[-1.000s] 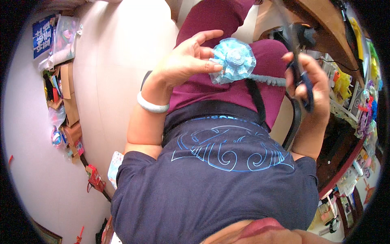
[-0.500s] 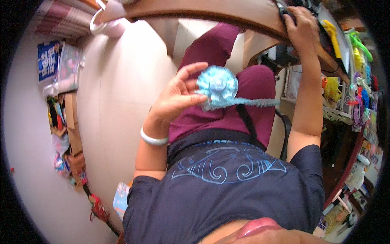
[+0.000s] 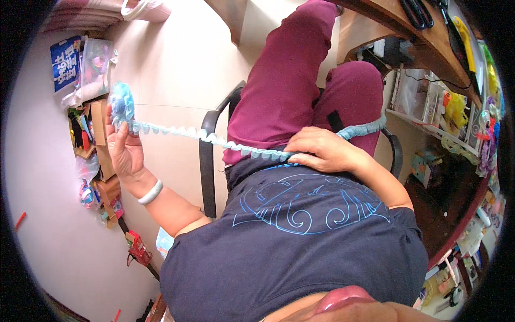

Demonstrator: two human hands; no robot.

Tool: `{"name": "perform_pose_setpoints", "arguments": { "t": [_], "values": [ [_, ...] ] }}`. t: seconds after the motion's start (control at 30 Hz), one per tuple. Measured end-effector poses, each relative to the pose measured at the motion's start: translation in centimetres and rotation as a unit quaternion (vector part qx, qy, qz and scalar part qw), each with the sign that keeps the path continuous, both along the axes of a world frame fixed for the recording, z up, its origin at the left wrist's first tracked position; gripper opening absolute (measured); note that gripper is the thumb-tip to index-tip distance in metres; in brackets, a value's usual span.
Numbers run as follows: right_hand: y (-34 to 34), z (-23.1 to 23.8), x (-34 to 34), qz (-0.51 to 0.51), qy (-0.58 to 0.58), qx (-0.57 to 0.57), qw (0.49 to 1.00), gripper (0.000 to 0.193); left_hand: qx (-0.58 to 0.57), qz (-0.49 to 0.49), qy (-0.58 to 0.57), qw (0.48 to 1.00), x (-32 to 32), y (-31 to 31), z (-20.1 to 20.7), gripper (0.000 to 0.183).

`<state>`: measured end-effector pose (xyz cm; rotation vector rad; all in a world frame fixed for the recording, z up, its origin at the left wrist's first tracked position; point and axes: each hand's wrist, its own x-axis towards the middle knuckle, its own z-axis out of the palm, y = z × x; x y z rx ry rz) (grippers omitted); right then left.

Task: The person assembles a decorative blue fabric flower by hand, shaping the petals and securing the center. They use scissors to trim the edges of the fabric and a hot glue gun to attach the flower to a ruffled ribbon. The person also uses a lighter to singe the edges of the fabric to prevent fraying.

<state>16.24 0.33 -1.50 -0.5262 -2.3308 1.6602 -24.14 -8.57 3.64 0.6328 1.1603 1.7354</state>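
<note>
Both hands stretched the pale blue ruffled ribbon (image 3: 214,138): left hand (image 3: 124,153) fingers pinched its rosette (image 3: 121,104), right hand (image 3: 324,152) fingers clamped the strip, likely measuring before cutting.

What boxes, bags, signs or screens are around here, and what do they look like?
Blue sign: far upper left by the wall, a rectangle, blue with white markings.
Clear plastic bag: right beside the blue sign, see-through, with colourful things inside.
Brown cardboard boxes: along the left wall, behind the left hand, plain brown.
Small blue packet: on the floor beside the left elbow, light blue, partly hidden.
No screens show.
</note>
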Motion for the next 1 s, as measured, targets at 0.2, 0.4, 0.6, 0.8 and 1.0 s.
{"name": "perform_pose_setpoints", "arguments": {
  "t": [0.2,0.4,0.6,0.8,1.0],
  "values": [
    [2.6,-0.7,-1.7,-0.049,-0.053,0.08,0.994,0.019,-0.007,-0.079,-0.075,0.994,3.8,2.5,-0.6,0.053],
    [5.9,2.2,-1.6,-0.218,-0.013,-0.027,0.976,0.017,0.006,-0.134,-0.067,0.989,10.3,7.5,-0.8,0.033],
    [8.6,4.8,-2.3,-0.242,0.127,-0.265,0.925,0.032,0.008,-0.306,0.044,0.951,16.5,9.1,0.3,0.023],
    [8.3,3.5,-1.7,-0.246,0.182,-0.327,0.894,0.033,0.002,-0.366,0.054,0.929,18.6,10.6,-0.2,0.037],
    [7.2,3.0,-1.7,-0.354,0.212,-0.29,0.863,0.035,-0.031,-0.268,-0.007,0.963,21.7,10.7,-1.4,0.069]
  ]
}}
